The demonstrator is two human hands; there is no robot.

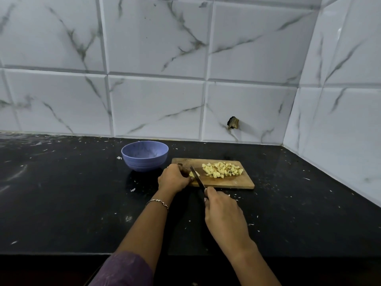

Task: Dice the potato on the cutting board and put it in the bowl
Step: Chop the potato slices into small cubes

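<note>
A wooden cutting board (231,182) lies on the black counter. A heap of diced potato (223,169) sits on its right half. On the board's left end, my left hand (174,179) grips a small uncut potato piece (194,174), mostly hidden under the fingers. My right hand (223,213) holds the handle of a knife (197,178), whose blade lies across the board right beside the left fingers. A blue-purple bowl (144,155) stands just left of the board and looks empty.
The black counter (72,203) is speckled with small white scraps. A marble-tiled wall (156,108) rises close behind the bowl and board, and a side wall (340,131) closes the right. The counter's front edge runs below my forearms.
</note>
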